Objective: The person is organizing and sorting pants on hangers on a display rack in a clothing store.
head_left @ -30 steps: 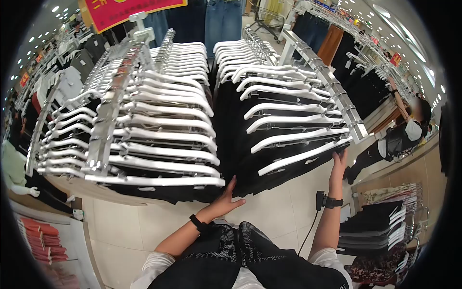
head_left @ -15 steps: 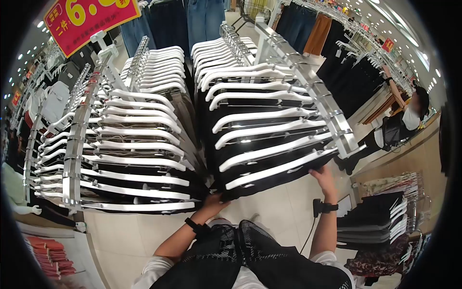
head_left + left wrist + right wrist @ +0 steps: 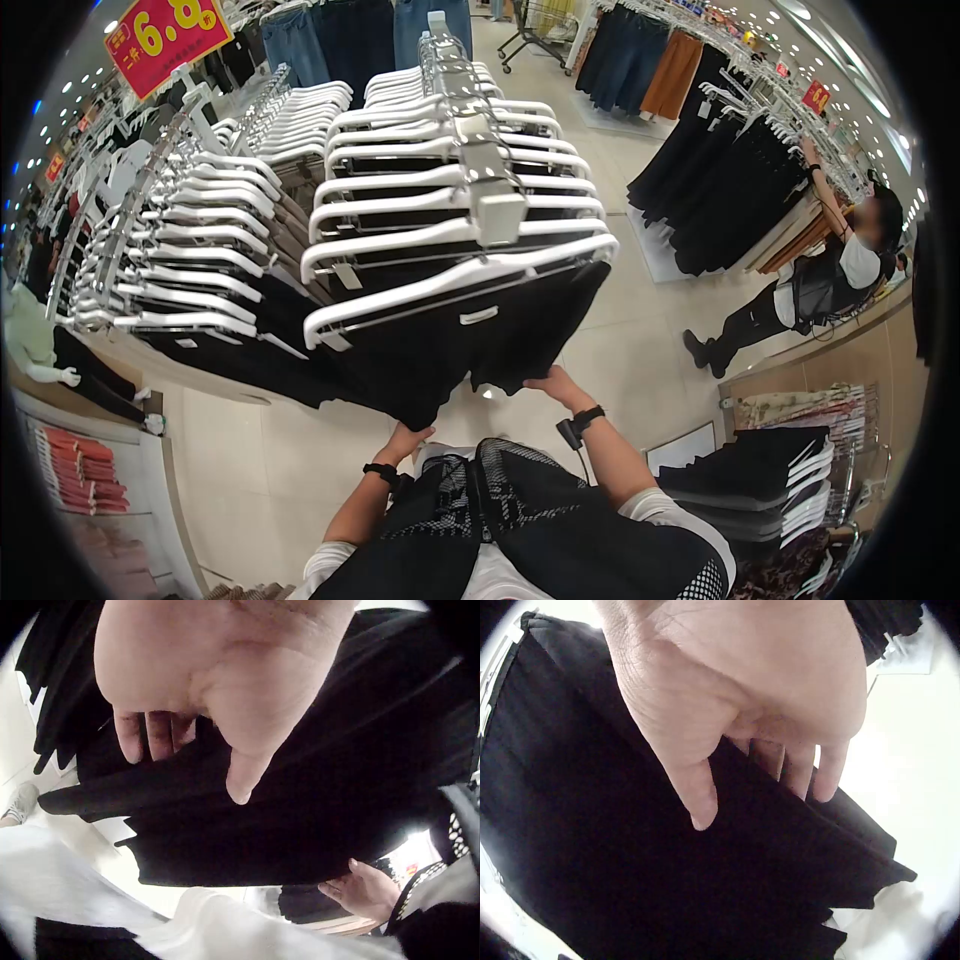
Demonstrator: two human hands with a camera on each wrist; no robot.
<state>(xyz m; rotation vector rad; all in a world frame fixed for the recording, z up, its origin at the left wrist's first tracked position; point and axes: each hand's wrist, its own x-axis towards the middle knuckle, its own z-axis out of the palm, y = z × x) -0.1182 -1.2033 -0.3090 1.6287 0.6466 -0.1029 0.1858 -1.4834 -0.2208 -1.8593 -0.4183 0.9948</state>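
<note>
Black garments (image 3: 440,350) hang from white hangers on a rack in front of the person. At their lower edge, the left hand (image 3: 403,442) touches the cloth on the left and the right hand (image 3: 560,388) is at the right side. In the left wrist view the left hand (image 3: 217,682) has its thumb and relaxed fingers spread against black cloth (image 3: 247,840). The right hand (image 3: 742,690) holds a garment edge in the right wrist view, thumb over the black cloth (image 3: 615,847) and fingers partly hidden behind the edge.
A second row of white hangers (image 3: 190,250) is at the left, with a red price sign (image 3: 168,42) above. A person (image 3: 850,260) reaches to a rack at the right. Dark folded or hanging clothes (image 3: 745,465) are low at the right, pink ones (image 3: 80,470) low at the left.
The head view has shifted, bringing the near rack's end and front garment to the centre. Both hands are now at that garment's lower edge, the right hand further inward than before.
</note>
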